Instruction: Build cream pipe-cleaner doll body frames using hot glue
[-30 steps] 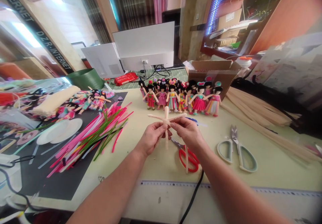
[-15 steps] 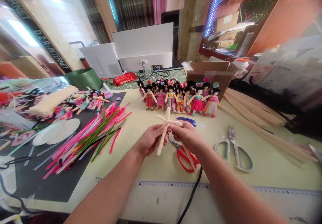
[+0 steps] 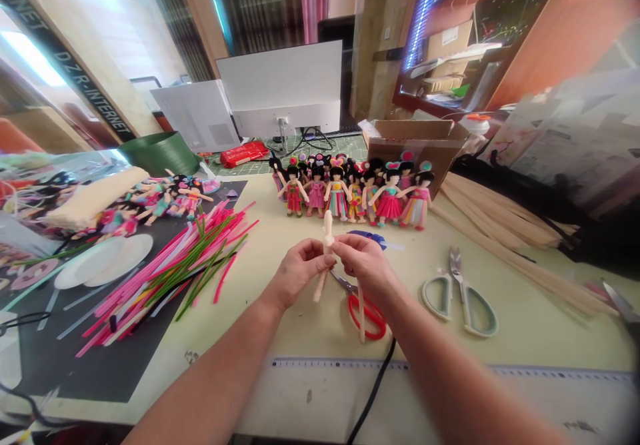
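A cream pipe-cleaner figure [image 3: 328, 226] is held upright in the middle, its narrow top loop pointing away from me. My left hand [image 3: 303, 270] pinches its twisted lower part between thumb and fingers. On the other side, my right hand [image 3: 364, 257] is closed on the figure just below the top, with thumb and finger together. A loose cream pipe-cleaner end [image 3: 361, 312] hangs under my right hand, across the red-handled scissors [image 3: 373, 317] on the table. The figure's side limbs are mostly hidden by my fingers.
Finished dolls [image 3: 337, 188] stand in rows ahead, before a cardboard box [image 3: 413, 138]. Pink and green pipe cleaners [image 3: 165, 272] lie left, beside white plates [image 3: 113, 262]. Right are grey-handled scissors [image 3: 480, 308] and cream strips [image 3: 505, 212]. A ruler [image 3: 345, 364] lies near the front.
The figure has turned in my hands, and its side limbs, spread out before, are now folded or covered. My right fingers have shifted up to its neck. The view has tilted slightly.
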A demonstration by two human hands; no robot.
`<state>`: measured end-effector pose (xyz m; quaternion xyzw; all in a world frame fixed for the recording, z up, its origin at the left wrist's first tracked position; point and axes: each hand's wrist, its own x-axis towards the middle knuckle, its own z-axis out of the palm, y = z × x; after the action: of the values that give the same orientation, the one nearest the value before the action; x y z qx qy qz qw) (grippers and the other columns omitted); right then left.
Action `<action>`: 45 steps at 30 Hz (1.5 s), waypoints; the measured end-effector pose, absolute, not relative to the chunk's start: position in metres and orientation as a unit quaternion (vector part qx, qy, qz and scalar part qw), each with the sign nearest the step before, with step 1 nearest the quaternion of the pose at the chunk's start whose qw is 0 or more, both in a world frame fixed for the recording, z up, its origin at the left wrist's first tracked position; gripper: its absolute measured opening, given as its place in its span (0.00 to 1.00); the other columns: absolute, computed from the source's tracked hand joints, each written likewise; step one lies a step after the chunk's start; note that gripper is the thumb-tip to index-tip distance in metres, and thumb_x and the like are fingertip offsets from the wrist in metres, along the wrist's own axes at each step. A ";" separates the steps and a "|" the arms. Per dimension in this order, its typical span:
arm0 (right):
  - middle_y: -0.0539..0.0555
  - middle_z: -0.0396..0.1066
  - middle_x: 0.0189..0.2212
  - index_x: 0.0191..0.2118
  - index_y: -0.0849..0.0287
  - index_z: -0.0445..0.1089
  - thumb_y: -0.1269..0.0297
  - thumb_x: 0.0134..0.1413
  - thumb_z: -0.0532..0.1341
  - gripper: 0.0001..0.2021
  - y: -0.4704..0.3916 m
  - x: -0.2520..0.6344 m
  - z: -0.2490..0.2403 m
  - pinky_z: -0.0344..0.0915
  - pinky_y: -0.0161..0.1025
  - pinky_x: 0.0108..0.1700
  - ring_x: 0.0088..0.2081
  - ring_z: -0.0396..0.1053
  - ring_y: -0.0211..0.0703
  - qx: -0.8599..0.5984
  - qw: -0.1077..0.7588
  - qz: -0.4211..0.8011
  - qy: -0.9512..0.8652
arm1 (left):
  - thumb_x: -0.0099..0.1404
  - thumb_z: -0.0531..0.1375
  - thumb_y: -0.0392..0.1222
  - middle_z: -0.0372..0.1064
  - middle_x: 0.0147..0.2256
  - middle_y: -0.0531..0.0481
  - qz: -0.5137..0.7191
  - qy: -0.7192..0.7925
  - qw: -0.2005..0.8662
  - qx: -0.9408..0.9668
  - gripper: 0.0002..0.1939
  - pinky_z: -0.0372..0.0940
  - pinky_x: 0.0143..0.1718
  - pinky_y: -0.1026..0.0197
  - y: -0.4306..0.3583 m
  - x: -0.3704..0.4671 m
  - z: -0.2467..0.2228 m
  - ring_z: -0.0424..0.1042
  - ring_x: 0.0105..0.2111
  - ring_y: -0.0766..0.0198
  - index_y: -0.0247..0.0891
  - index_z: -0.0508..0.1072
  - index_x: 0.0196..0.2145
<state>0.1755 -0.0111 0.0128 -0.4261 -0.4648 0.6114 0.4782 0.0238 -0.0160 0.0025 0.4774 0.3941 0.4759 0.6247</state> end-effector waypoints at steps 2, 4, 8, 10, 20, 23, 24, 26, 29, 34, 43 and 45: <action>0.47 0.68 0.21 0.32 0.61 0.75 0.56 0.46 0.68 0.13 -0.010 0.176 0.012 0.50 0.33 0.23 0.20 0.55 0.30 -0.442 0.480 0.592 -0.473 | 0.53 0.69 0.45 0.73 0.31 0.48 0.483 0.426 0.587 0.491 0.17 0.64 0.39 0.61 -0.015 0.024 0.003 0.71 0.34 0.63 0.33 0.75 0.37; 0.48 0.70 0.23 0.33 0.61 0.75 0.56 0.46 0.68 0.13 -0.009 0.177 0.013 0.53 0.33 0.25 0.21 0.57 0.31 -0.448 0.476 0.578 -0.489 | 0.54 0.68 0.47 0.73 0.32 0.47 0.480 0.447 0.566 0.498 0.16 0.64 0.39 0.61 -0.014 0.023 0.003 0.71 0.34 0.63 0.32 0.76 0.37; 0.50 0.73 0.25 0.32 0.60 0.76 0.58 0.47 0.67 0.10 -0.005 0.180 0.014 0.60 0.34 0.30 0.26 0.64 0.35 -0.436 0.475 0.546 -0.535 | 0.57 0.65 0.48 0.74 0.30 0.47 0.465 0.463 0.549 0.518 0.14 0.64 0.39 0.62 -0.014 0.022 0.006 0.70 0.32 0.63 0.32 0.76 0.32; 0.50 0.74 0.27 0.32 0.59 0.76 0.60 0.48 0.66 0.08 -0.004 0.181 0.013 0.62 0.35 0.33 0.28 0.67 0.36 -0.422 0.482 0.530 -0.556 | 0.58 0.64 0.48 0.73 0.29 0.47 0.463 0.459 0.544 0.528 0.13 0.63 0.38 0.62 -0.015 0.022 0.008 0.70 0.32 0.64 0.33 0.76 0.30; 0.49 0.71 0.21 0.29 0.59 0.76 0.61 0.46 0.66 0.07 -0.007 0.177 0.014 0.59 0.35 0.28 0.23 0.63 0.35 -0.446 0.520 0.502 -0.528 | 0.60 0.64 0.48 0.74 0.31 0.46 0.466 0.420 0.599 0.498 0.14 0.63 0.38 0.63 -0.014 0.021 0.004 0.71 0.33 0.64 0.32 0.77 0.36; 0.48 0.68 0.18 0.29 0.60 0.76 0.57 0.46 0.66 0.10 -0.008 0.176 0.014 0.53 0.35 0.24 0.20 0.56 0.33 -0.454 0.510 0.526 -0.506 | 0.60 0.64 0.48 0.74 0.30 0.46 0.471 0.407 0.621 0.476 0.15 0.63 0.36 0.63 -0.015 0.021 0.004 0.70 0.31 0.64 0.32 0.77 0.37; 0.48 0.67 0.18 0.29 0.60 0.76 0.56 0.46 0.66 0.11 -0.009 0.176 0.014 0.51 0.35 0.24 0.20 0.54 0.33 -0.452 0.505 0.540 -0.499 | 0.60 0.64 0.48 0.74 0.30 0.46 0.472 0.400 0.628 0.471 0.15 0.62 0.35 0.64 -0.016 0.021 0.005 0.70 0.31 0.65 0.32 0.77 0.38; 0.48 0.65 0.18 0.31 0.61 0.76 0.53 0.46 0.67 0.14 -0.009 0.175 0.012 0.49 0.35 0.23 0.20 0.52 0.32 -0.437 0.497 0.576 -0.480 | 0.60 0.63 0.48 0.73 0.28 0.47 0.471 0.385 0.641 0.468 0.15 0.61 0.32 0.65 -0.016 0.022 0.007 0.69 0.29 0.66 0.32 0.77 0.38; 0.47 0.61 0.17 0.32 0.63 0.76 0.53 0.45 0.67 0.16 -0.010 0.174 0.010 0.46 0.35 0.22 0.20 0.50 0.32 -0.401 0.489 0.631 -0.449 | 0.60 0.63 0.48 0.72 0.25 0.48 0.462 0.374 0.655 0.467 0.15 0.56 0.26 0.66 -0.017 0.022 0.008 0.67 0.26 0.68 0.32 0.77 0.36; 0.49 0.65 0.18 0.29 0.63 0.75 0.57 0.44 0.67 0.12 -0.013 0.173 0.013 0.49 0.34 0.23 0.20 0.53 0.31 -0.414 0.499 0.622 -0.438 | 0.58 0.65 0.51 0.72 0.25 0.48 0.442 0.415 0.654 0.453 0.17 0.51 0.22 0.66 -0.017 0.023 0.007 0.62 0.21 0.71 0.32 0.76 0.34; 0.53 0.73 0.23 0.28 0.62 0.75 0.60 0.45 0.65 0.09 -0.011 0.167 0.006 0.61 0.36 0.29 0.26 0.67 0.40 -0.447 0.504 0.562 -0.480 | 0.53 0.68 0.53 0.71 0.26 0.49 0.448 0.479 0.544 0.523 0.19 0.56 0.25 0.66 -0.018 0.024 0.001 0.65 0.24 0.69 0.34 0.71 0.27; 0.53 0.74 0.24 0.28 0.62 0.75 0.60 0.46 0.65 0.09 -0.011 0.165 0.004 0.62 0.37 0.31 0.28 0.68 0.41 -0.466 0.505 0.533 -0.493 | 0.53 0.67 0.55 0.70 0.26 0.50 0.451 0.494 0.510 0.541 0.19 0.58 0.28 0.65 -0.019 0.025 0.001 0.66 0.27 0.68 0.34 0.71 0.27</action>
<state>0.1655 -0.0110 0.0045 -0.4660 -0.4930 0.5332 0.5055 0.0251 -0.0186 0.0008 0.5409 0.4939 0.4506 0.5104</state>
